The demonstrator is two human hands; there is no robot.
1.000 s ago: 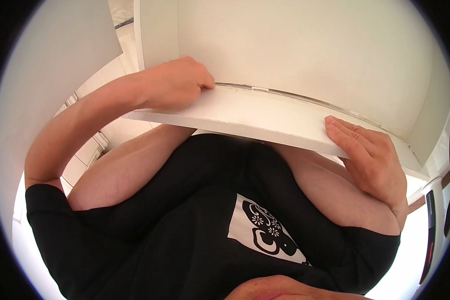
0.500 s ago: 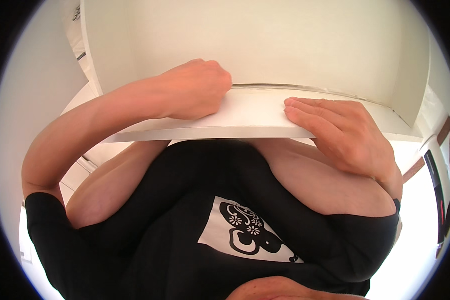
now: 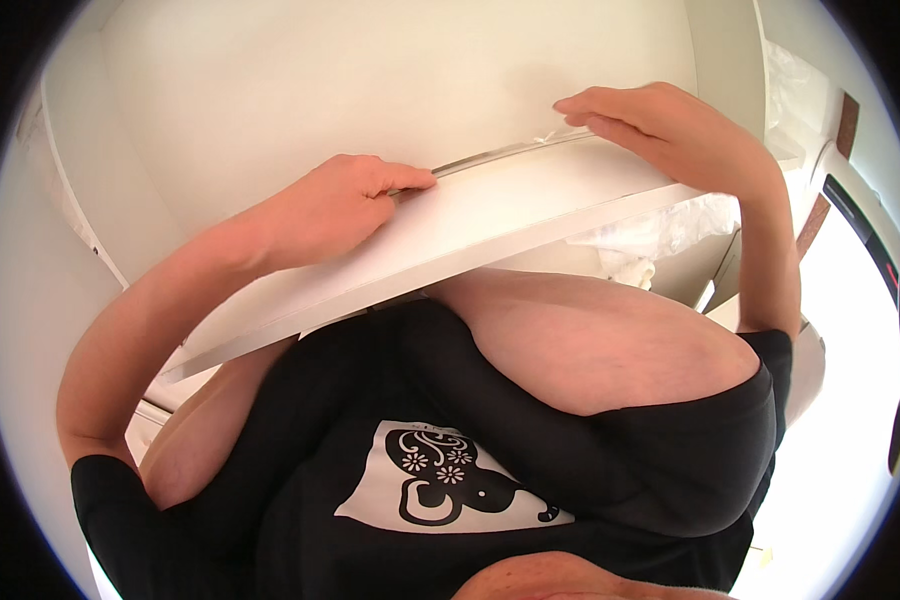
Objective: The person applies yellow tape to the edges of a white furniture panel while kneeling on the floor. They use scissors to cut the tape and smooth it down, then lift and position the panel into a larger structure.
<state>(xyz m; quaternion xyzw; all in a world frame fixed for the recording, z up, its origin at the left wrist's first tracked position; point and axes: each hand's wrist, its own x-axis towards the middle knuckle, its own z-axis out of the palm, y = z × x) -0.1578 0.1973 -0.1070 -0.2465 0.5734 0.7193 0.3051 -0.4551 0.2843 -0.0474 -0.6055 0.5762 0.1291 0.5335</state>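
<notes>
Across my lap rests a white panelled piece like a drawer or shelf unit, with a narrow front board (image 3: 500,205) nearest me and a broad flat panel (image 3: 390,90) beyond it. A thin greyish seam (image 3: 490,157) runs where the two meet. My left hand (image 3: 345,205) lies on the board, its index finger stretched out along the seam and the other fingers partly curled. Over the seam's right part, my right hand (image 3: 660,130) is open, fingers extended. A small whitish scrap (image 3: 547,137) shows beside its fingertips; I cannot tell whether they touch it.
Side walls (image 3: 725,65) rise at the right and left ends of the white piece. Crumpled clear plastic (image 3: 670,235) lies beneath the board at right. A dark-edged pale object (image 3: 850,215) stands at the far right, beside a bright area.
The white piece now slants, its right end higher and farther away. My left hand has gone from a fist to a stretched index finger; my right hand has moved up to the seam.
</notes>
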